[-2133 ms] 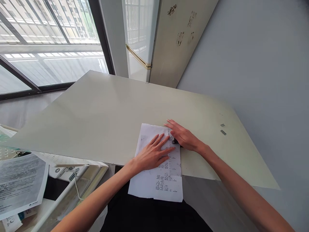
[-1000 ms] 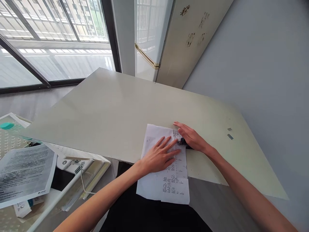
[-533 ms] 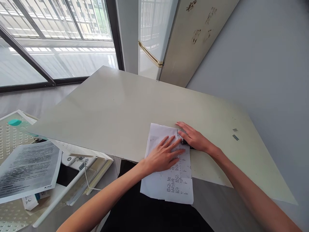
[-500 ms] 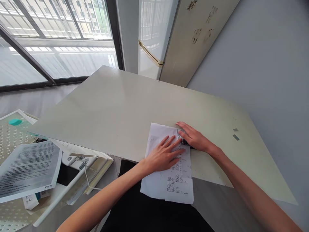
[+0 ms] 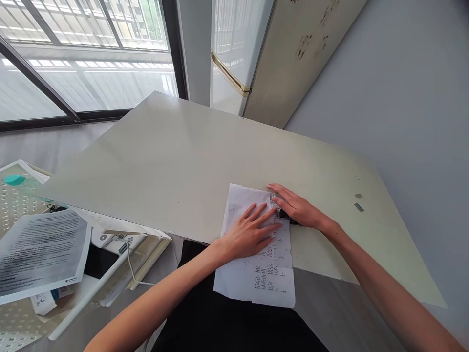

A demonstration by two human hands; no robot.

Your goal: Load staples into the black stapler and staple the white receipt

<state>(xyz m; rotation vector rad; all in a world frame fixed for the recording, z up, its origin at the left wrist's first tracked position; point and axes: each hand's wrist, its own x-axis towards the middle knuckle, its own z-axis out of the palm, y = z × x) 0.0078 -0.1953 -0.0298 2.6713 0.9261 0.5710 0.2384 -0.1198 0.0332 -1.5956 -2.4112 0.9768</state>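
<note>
A white printed sheet of paper (image 5: 234, 274) lies on the pale table (image 5: 176, 161), its lower part hanging over the front edge towards my lap. My left hand (image 5: 252, 232) is flat on the middle of the sheet with fingers spread. At the sheet's upper right edge, my right hand (image 5: 293, 205) rests with fingers stretched out and thumb apart. Beneath it shows part of a dark object (image 5: 283, 213), mostly hidden, so its kind is unclear. A grey speckled patch is visible beside the right thumb.
Two small grey scraps (image 5: 358, 207) lie on the table's right side. At left, a cart (image 5: 69, 322) carries a printed sheet (image 5: 44, 249), a white cable and a teal-capped bottle (image 5: 14, 180). A fridge (image 5: 286, 63) stands behind the table, beside glass doors (image 5: 110, 83).
The camera view has shifted slightly. Both hands stay in nearly the same place on the paper, and the right hand has moved very little.
</note>
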